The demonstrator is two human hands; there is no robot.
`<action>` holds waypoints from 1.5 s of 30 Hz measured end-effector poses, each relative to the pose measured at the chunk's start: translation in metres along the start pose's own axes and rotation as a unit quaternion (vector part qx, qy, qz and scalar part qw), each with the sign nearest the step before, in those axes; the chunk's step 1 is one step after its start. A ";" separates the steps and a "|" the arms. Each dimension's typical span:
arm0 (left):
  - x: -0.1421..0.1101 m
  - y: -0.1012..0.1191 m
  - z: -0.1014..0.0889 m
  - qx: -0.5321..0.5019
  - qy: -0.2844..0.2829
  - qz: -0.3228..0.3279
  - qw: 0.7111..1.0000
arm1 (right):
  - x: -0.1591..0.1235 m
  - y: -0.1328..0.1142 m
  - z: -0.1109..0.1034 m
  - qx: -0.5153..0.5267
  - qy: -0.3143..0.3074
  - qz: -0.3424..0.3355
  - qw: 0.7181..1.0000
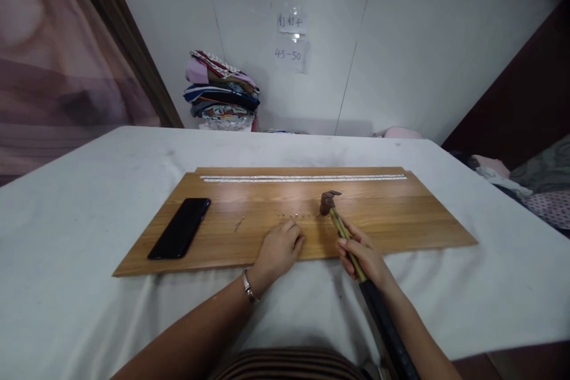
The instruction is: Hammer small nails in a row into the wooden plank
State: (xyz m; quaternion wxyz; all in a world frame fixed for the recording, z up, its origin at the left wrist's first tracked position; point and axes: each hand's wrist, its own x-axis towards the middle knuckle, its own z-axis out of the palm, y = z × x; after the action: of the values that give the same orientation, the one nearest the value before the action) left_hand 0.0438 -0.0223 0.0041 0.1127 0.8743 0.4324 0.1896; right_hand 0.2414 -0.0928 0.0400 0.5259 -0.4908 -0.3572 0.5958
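My right hand (363, 252) grips a claw hammer (342, 227) partway along its yellowish handle, well ahead of the black grip. The rusty hammer head is over the wooden board (392, 214), beside the right end of a short row of small nails (296, 215). I cannot tell whether the head touches a nail. My left hand (278, 249) rests on the board's near part, just below the row, with its fingers curled in. Whatever those fingers may hold is hidden. Left of that hand lies a small bunch of loose nails (239, 223).
A black phone (180, 228) lies on the board's left side. White marked strips (303, 178) run along its far edge. The board sits on a white-covered table (71, 225). Folded cloth (222, 92) is stacked behind the table, near a wall with paper notes (291, 41).
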 end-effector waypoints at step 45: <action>-0.001 0.001 -0.001 -0.009 -0.005 0.001 1.000 | 0.001 0.000 -0.001 0.010 -0.002 -0.001 1.000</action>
State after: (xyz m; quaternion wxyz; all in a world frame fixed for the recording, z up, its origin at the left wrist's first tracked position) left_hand 0.0434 -0.0232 0.0050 0.1219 0.8748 0.4290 0.1893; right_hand 0.2419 -0.0919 0.0395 0.5306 -0.4844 -0.3527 0.5995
